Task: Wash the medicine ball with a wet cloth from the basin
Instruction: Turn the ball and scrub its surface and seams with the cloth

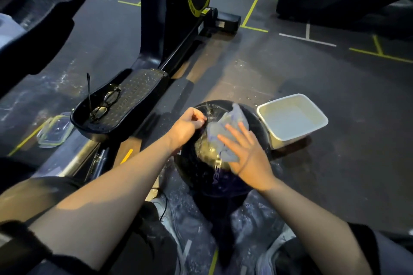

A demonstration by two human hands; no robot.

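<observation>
A large black medicine ball (214, 178) rests on the dark gym floor between my feet, its top wet and shiny. A crumpled grey-blue cloth (225, 131) lies on the ball's upper right side. My right hand (248, 158) presses flat on the cloth's near part, fingers spread. My left hand (188, 127) sits on the ball's upper left, its fingers pinched at the cloth's left edge. A white rectangular basin (321, 118) holding water stands on the floor just right of the ball.
An exercise machine stands to the left; its black pedal (134, 94) carries a pair of glasses (105, 105). A clear container lid (54, 128) lies on the floor at far left. White splashes dot the floor near my shoes. More gym equipment stands at the back right.
</observation>
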